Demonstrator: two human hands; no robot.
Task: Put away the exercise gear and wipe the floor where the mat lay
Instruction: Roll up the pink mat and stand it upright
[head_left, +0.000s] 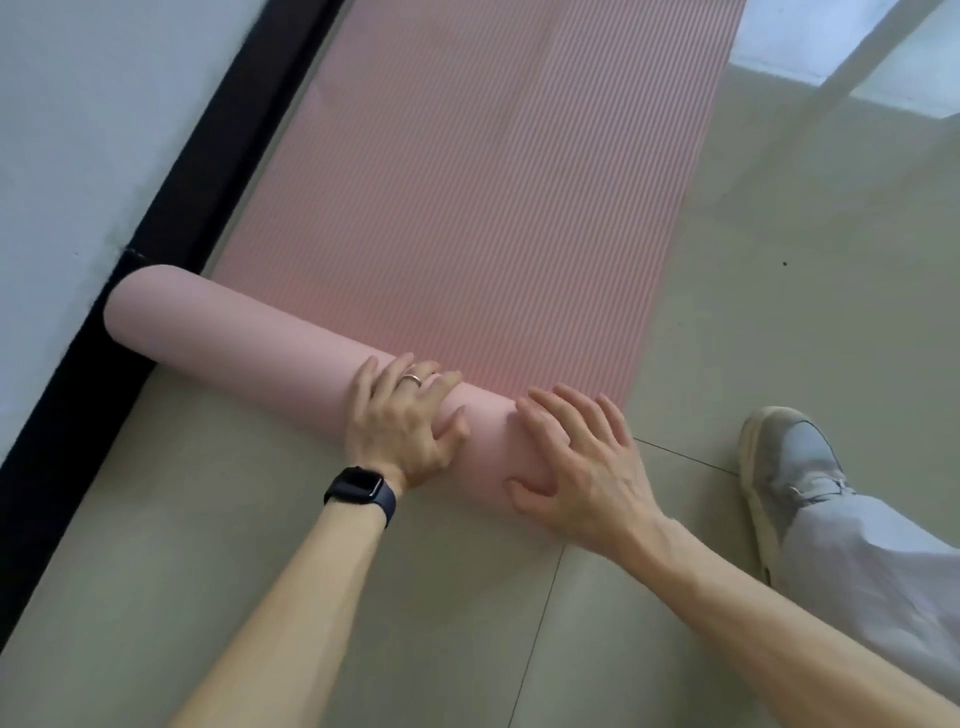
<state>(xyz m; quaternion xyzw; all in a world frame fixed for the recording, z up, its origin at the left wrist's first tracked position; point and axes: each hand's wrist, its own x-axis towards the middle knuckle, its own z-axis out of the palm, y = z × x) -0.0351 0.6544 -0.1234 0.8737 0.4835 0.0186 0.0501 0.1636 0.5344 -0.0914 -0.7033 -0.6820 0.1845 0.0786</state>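
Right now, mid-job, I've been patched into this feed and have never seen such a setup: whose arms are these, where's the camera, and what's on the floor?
There is no machine here. These are a person's bare arms, filmed by one camera worn on the head, looking forward and down. The left hand, with a dark smartwatch on its wrist, and the right hand both press with spread fingers on the rolled end of a pink exercise mat. The rest of the mat lies flat on the tiled floor, running away beside a black skirting. At the right is the person's grey sneaker.
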